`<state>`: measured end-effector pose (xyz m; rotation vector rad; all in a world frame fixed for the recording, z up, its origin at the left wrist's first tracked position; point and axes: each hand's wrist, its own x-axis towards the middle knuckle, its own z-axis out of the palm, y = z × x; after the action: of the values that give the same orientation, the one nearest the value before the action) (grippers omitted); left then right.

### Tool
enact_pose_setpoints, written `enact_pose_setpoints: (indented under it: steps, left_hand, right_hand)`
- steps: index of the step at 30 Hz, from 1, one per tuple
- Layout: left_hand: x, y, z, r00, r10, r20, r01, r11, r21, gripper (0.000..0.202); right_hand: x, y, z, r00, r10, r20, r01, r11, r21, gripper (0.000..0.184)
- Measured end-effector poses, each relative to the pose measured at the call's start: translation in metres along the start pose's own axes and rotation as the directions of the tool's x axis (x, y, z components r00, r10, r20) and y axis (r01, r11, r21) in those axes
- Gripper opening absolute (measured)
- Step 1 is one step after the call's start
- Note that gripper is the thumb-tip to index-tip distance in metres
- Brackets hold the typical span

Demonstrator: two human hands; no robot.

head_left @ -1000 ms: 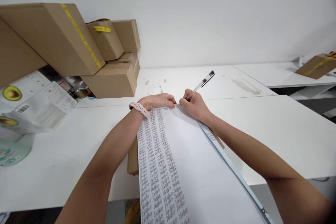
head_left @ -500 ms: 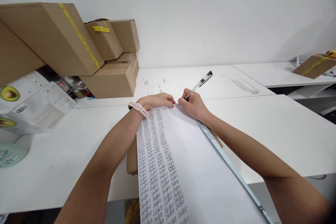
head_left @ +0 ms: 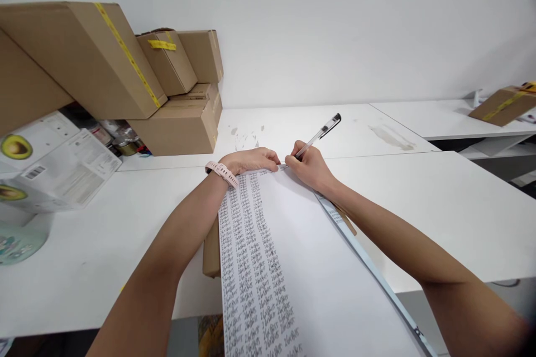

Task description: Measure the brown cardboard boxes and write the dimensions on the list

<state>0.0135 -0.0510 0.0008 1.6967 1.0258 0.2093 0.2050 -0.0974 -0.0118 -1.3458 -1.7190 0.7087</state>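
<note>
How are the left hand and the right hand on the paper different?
The left hand lies stretched along the paper's far edge, while the right hand is curled up.
The right hand grips a pen; the left hand holds no pen.
A pale pink band circles the left hand's wrist, but the right hand's wrist is bare.
Both are near the paper's far edge.

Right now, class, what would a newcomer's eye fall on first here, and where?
The big white sheet at bottom centre stands out, its left side packed with handwriting. At its far edge, the right hand grips a pen while the left hand rests there. Brown boxes are stacked at upper left.
</note>
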Motion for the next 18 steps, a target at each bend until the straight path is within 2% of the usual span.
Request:
enact_pose_setpoints:
  steps: [18]
  left_hand:
    - [-0.0011, -0.0001, -0.001, 1.0, -0.005, 0.012, 0.005, 1.0, -0.007, 0.021]
  right_hand:
    - [-0.0009, -0.0004, -0.0009, 1.0, 0.005, -0.007, -0.005, 1.0, 0.001, 0.016]
